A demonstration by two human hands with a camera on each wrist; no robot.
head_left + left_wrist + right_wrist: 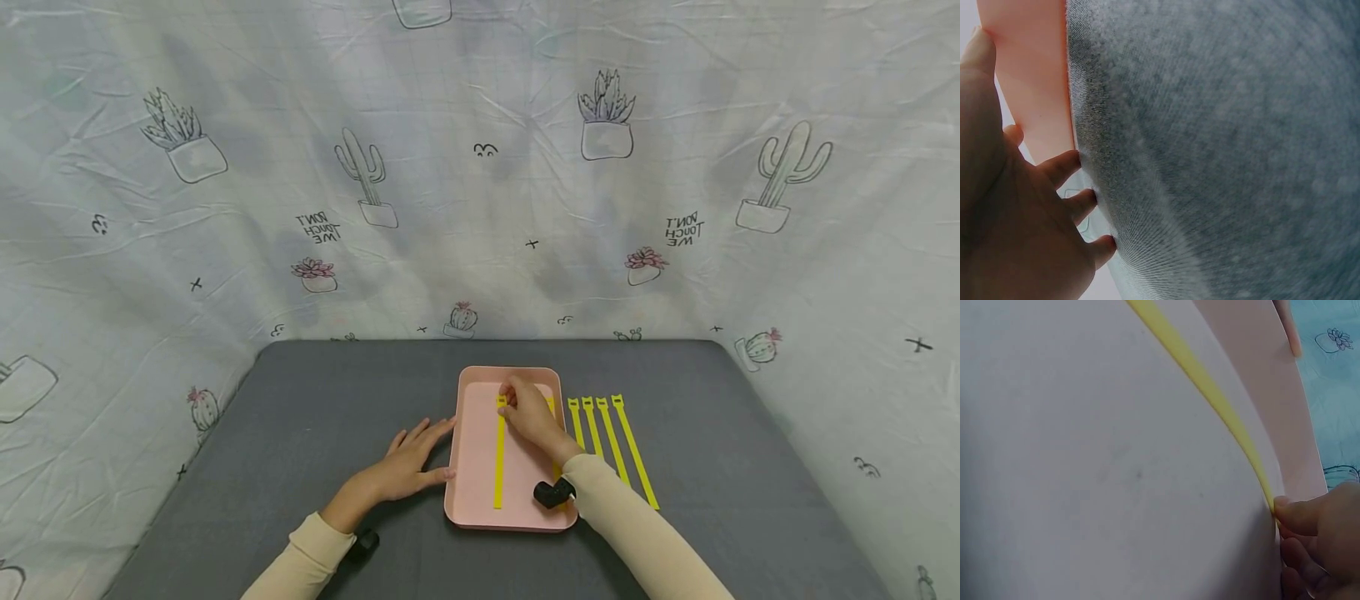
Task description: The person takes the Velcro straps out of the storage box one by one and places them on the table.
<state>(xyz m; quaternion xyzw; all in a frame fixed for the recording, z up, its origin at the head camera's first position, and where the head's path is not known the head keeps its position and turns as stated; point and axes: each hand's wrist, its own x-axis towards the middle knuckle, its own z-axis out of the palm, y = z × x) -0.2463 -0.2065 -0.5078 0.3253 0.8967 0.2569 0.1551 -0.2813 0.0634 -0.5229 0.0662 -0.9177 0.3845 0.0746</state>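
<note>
In the head view a pink tray (474, 450) lies on the grey table. My right hand (534, 417) is over it, thumb and fingers pinching a yellow cable tie (499, 467) near its slotted head. The right wrist view shows thumb and fingertips on this flat strap (1210, 394), which runs along the tray floor. Another yellow cable tie (551, 404) at the tray's right side is mostly hidden by my right hand and forearm. My left hand (405, 468) rests with spread fingers against the tray's left wall; in the left wrist view its fingers reach along the pink side (1035, 81).
Several more yellow cable ties (633, 450) lie side by side on the table (337, 400) just right of the tray, their lower parts partly behind my right sleeve. A cloth backdrop (480, 200) with cactus drawings rises behind the table.
</note>
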